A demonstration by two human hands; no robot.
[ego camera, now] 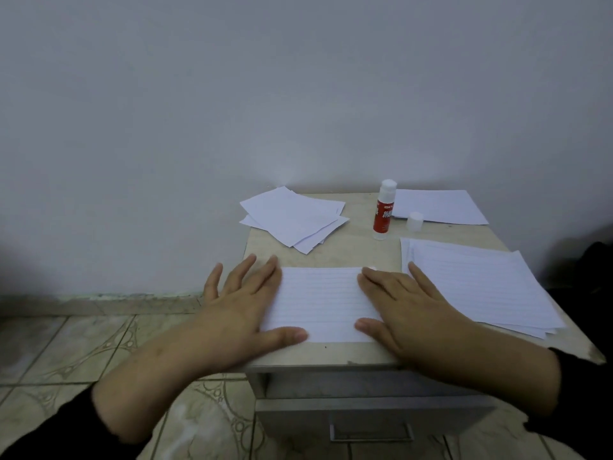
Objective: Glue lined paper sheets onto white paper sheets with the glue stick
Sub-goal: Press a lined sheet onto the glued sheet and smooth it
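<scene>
Pressing flat with left hand [247, 302] and right hand [403, 305], fingers straight, on the lined sheet [320, 302] between them; risking a crooked or wrinkled bond through uneven sliding, or knocking the uncapped glue stick [383, 212] standing beyond the right fingertips.

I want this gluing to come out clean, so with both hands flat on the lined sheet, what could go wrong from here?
1. The left hand and right hand press only the side edges of the white lined paper sheet; its middle may not bond or may wrinkle.
2. The red-and-white glue stick stands uncapped, its small white cap beside it; it could dry out or get tipped over.
3. The lined sheet lies close to the front edge of the beige wooden cabinet top, so a slip could push it off.
</scene>
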